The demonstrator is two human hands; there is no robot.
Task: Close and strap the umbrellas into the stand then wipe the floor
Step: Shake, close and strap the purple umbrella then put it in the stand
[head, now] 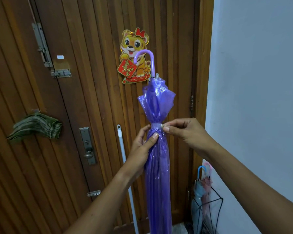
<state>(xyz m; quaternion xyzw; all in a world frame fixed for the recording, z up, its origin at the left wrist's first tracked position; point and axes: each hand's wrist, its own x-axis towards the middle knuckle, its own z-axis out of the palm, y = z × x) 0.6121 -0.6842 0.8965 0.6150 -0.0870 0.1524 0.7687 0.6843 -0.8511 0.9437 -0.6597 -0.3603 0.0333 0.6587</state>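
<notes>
Two bare forearms rise from the bottom edge toward the middle of the frame, both meeting on a purple umbrella (157, 174). It stands upright at centre, folded, with its curved lilac handle (150, 59) at the top and its lower end running out of the bottom edge.

The left grip (142, 146) wraps the folded canopy just below the strap (156, 126), fingers curled behind and the thumb pressed flat on the front. The right grip (184, 132) comes in from the right at strap height, thumb and forefinger pinching the strap's end against the umbrella's right side, the other fingers loosely bent. The pale strap circles the canopy tightly. Above it the plastic flares out in loose folds, below it the folds lie narrow.

At lower right, beside the white wall (260, 81), a black wire stand (210, 210) holds a blue umbrella (198, 191) and a pink umbrella (207, 184), handles up. The purple one is outside the stand, to its left.

Behind everything is a ribbed wooden door (91, 81). A tiger decoration (135, 54) hangs on it at upper centre, partly behind the handle. A striped cloth (35, 126) hangs at centre left, and a white pole (123, 154) leans against the door just left of the left grip.
</notes>
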